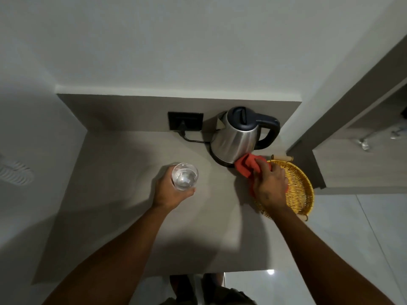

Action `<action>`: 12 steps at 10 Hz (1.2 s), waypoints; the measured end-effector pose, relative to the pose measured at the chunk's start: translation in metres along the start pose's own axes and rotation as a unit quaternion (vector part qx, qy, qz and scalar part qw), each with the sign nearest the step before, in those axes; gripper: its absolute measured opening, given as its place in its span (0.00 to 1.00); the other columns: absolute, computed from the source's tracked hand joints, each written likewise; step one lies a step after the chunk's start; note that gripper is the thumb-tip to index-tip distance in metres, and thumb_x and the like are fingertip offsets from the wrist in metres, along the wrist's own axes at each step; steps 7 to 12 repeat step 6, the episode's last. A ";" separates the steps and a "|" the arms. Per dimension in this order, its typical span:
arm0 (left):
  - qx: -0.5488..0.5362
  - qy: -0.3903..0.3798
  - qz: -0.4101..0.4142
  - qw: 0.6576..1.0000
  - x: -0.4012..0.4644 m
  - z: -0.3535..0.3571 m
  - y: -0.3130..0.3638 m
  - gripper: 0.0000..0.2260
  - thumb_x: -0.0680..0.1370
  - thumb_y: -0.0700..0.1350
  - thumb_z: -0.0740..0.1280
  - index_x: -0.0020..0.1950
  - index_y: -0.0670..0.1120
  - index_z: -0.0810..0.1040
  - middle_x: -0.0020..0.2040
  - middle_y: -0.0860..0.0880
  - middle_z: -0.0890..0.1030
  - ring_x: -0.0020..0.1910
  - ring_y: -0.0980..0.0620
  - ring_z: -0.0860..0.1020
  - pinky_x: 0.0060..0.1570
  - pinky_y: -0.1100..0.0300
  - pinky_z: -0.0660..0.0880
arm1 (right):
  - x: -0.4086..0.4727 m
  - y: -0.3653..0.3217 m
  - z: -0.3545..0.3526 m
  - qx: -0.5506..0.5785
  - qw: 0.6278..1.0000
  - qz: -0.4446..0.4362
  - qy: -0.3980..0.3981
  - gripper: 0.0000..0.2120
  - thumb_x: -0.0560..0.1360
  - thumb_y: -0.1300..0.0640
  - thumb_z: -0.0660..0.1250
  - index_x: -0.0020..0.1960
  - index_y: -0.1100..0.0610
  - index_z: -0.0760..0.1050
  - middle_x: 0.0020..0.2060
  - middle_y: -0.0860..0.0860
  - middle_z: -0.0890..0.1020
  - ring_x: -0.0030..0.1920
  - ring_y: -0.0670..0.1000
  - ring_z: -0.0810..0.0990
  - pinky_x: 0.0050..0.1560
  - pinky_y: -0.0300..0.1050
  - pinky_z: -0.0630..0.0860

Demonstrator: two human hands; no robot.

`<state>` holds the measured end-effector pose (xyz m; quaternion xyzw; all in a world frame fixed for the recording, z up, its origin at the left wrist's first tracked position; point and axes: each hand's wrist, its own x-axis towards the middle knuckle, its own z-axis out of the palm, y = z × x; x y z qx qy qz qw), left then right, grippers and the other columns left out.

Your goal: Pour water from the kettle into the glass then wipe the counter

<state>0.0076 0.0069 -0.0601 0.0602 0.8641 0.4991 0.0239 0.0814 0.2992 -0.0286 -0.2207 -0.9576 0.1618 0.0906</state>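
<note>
Left hand [169, 191] wrapped around the glass [184, 176], holding it upright over the grey counter [123, 194]; clear water inside. Right hand [269, 186] clenched on a red cloth [246, 165], cloth bunched against the base of the steel kettle [236, 137]. Kettle sits at the back right of the counter, lid down, cord running to the black wall socket [185, 121]. Yellow wicker tray [301, 190] under and right of the right hand, at the counter's edge.
</note>
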 end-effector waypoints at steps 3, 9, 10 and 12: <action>0.014 -0.011 0.000 1.000 -0.007 0.000 -0.009 0.36 0.58 0.45 0.85 0.64 0.53 0.77 0.56 0.57 0.83 0.54 0.61 0.80 0.54 0.73 0.72 | 0.007 0.047 0.022 -0.014 0.978 0.109 -0.179 0.24 0.82 0.47 0.54 0.77 0.49 0.58 0.74 0.58 0.65 0.72 0.64 0.62 0.71 0.65 0.61; -0.006 -0.054 0.014 0.998 -0.010 -0.010 -0.005 0.42 0.56 0.43 0.87 0.65 0.53 0.70 0.58 0.59 0.78 0.55 0.71 0.75 0.55 0.71 0.72 | -0.001 0.021 0.001 0.026 0.995 0.022 -0.092 0.29 0.79 0.47 0.60 0.76 0.54 0.57 0.75 0.58 0.63 0.74 0.61 0.57 0.75 0.62 0.54; -0.006 -0.054 0.014 0.998 -0.010 -0.010 -0.005 0.42 0.56 0.43 0.87 0.65 0.53 0.70 0.58 0.59 0.78 0.55 0.71 0.75 0.55 0.71 0.72 | -0.001 0.021 0.001 0.026 0.995 0.022 -0.092 0.29 0.79 0.47 0.60 0.76 0.54 0.57 0.75 0.58 0.63 0.74 0.61 0.57 0.75 0.62 0.54; -0.006 -0.054 0.014 0.998 -0.010 -0.010 -0.005 0.42 0.56 0.43 0.87 0.65 0.53 0.70 0.58 0.59 0.78 0.55 0.71 0.75 0.55 0.71 0.72 | -0.001 0.021 0.001 0.026 0.995 0.022 -0.092 0.29 0.79 0.47 0.60 0.76 0.54 0.57 0.75 0.58 0.63 0.74 0.61 0.57 0.75 0.62 0.54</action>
